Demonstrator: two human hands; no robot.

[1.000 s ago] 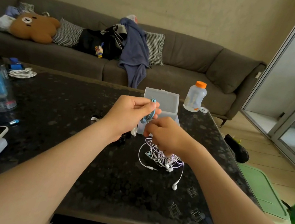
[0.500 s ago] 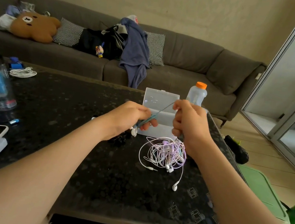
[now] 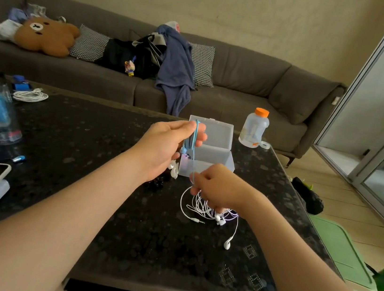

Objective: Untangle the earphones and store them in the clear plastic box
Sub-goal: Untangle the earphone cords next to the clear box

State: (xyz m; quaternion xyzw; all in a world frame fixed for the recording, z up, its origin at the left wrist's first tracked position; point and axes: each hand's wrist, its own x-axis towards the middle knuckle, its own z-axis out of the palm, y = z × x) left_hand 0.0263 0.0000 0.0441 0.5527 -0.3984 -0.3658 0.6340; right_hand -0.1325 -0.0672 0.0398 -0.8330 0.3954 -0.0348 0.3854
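Left hand point(image 3: 164, 147): gripping a coiled blue earphone cord point(image 3: 194, 137)
Right hand point(image 3: 218, 186): pinching that cord's lower end above tangled white-and-lilac earphones point(image 3: 202, 208)
Clear plastic box point(image 3: 215, 146): standing open on black speckled table point(image 3: 88, 135), just behind both hands
Orange-capped bottle point(image 3: 253, 129): label too blurred to read

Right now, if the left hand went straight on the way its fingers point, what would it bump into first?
Probably the clear plastic box: the left hand, gripping the blue earphones, points its fingers at the box's raised lid. Depth is unclear, so how near they are I cannot tell.
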